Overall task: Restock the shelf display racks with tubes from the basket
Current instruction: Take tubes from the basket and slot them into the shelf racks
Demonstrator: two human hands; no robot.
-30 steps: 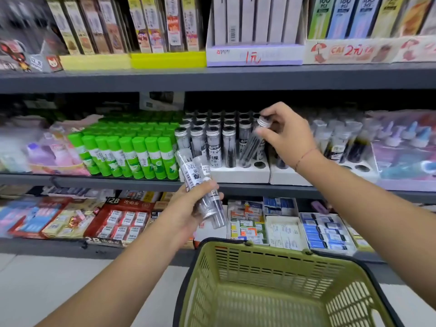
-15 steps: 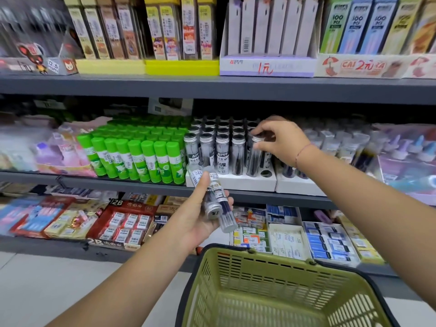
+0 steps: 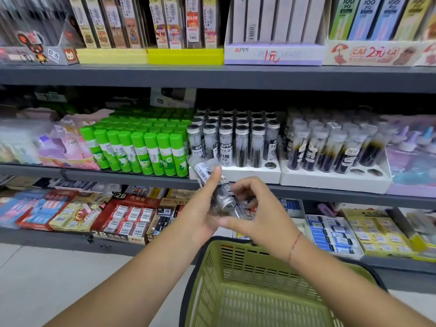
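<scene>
With left hand [image 3: 200, 208] gripping the tubes [image 3: 205, 171] and right hand [image 3: 257, 208] pinching one in its fingers [image 3: 247, 185] — draw it straight out; seat upright in the empty hole [image 3: 270, 165] of the rack [image 3: 250, 173].
</scene>
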